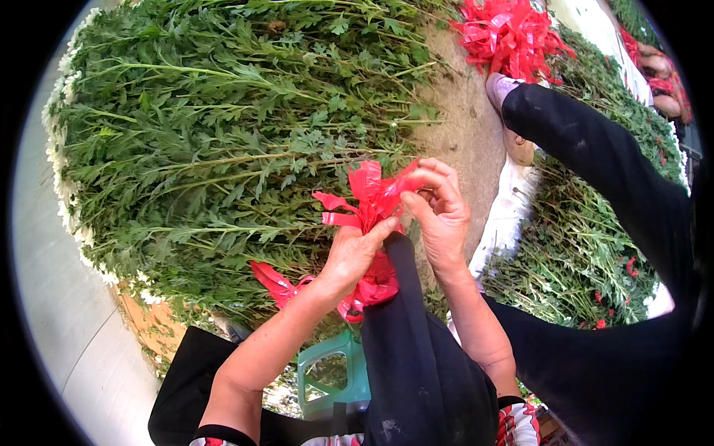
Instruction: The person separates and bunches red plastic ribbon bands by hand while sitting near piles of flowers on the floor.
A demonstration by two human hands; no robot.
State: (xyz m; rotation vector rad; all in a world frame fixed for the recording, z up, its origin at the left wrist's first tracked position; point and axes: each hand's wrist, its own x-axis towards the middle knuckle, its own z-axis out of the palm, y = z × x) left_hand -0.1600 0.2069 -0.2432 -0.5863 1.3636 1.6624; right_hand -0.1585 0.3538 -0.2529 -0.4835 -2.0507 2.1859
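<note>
My left hand [357, 248] grips a bunch of red plastic ribbon strips [371, 195] near its gathered base, thumb on top. To its right, my right hand [440, 206] pinches one strip at the bunch's upper right between thumb and fingers. Both hands are above my dark-trousered knee. More red strips [376, 287] hang over that knee, below my left hand. Behind and left of the hands lies a wide heap of leafy green chrysanthemum stems [223, 128], with white flower heads [67, 150] along its far left edge and cut stem ends towards the right.
A large pile of red strips [513, 39] lies at the top right, beside another person's shoe [502, 89] and dark trouser legs. More cut greenery [574, 240] lies on white sheeting [505, 214]. A green plastic stool [357, 373] stands below. Another person's hands [658, 67] show at the far right.
</note>
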